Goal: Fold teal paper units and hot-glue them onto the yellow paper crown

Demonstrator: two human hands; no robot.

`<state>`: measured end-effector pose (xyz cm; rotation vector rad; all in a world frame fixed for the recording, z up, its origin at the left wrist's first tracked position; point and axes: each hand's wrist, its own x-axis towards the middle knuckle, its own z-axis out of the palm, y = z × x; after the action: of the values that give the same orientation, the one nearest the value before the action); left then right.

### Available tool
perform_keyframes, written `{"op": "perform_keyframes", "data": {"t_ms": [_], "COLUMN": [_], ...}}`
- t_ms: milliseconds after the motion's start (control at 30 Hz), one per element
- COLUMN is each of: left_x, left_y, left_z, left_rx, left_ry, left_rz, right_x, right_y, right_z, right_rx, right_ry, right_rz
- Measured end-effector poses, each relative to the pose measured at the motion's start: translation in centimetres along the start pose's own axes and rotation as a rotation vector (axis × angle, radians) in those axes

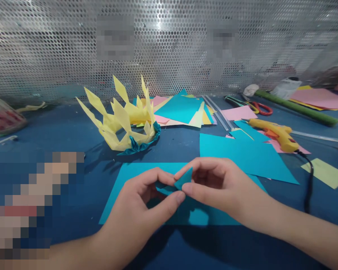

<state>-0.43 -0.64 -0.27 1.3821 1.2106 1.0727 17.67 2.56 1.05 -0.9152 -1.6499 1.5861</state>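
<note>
A small folded piece of blue paper [185, 179] is held between my two hands, one pointed corner sticking up. My left hand [154, 198] pinches its left part between thumb and fingers. With thumb and index finger, my right hand [214, 180] grips the pointed corner. Fingers hide much of the folds. Beneath both hands lies a large blue paper sheet [124, 187]. Beyond it stands a yellow paper crown [121, 116] with tall pointed tips and crumpled blue paper trim [141, 146] along its lower right edge.
Stacked coloured sheets [180, 107] lie at the back. Rightward are a second blue sheet [242, 155], a yellow glue gun [276, 131] with a black cord, clear glue sticks [218, 112], red-handled scissors [263, 108] and a green stem [298, 107]. A perforated metal panel [163, 67] closes off the back.
</note>
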Motion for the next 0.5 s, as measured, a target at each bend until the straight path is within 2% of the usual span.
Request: {"op": "perform_keyframes", "data": {"t_ms": [67, 233, 367, 500], "left_x": [-0.03, -0.05, 0.10, 0.30], "left_y": [0.11, 0.35, 0.22, 0.32], "left_z": [0.07, 0.30, 0.18, -0.06], "left_rx": [0.035, 0.060, -0.008, -0.095], "left_ry": [-0.004, -0.020, -0.036, -0.007], "left_rz": [0.036, 0.106, 0.061, -0.017], "right_x": [-0.12, -0.23, -0.38, -0.38], "right_y": [-0.17, -0.32, -0.03, 0.30], "right_z": [0.11, 0.36, 0.11, -0.51], "right_rx": [-0.130, -0.368, -0.539, -0.662], "right_ry": [0.029, 0.119, 0.123, 0.126], "right_rz": [-0.057, -0.313, -0.547, -0.685]}}
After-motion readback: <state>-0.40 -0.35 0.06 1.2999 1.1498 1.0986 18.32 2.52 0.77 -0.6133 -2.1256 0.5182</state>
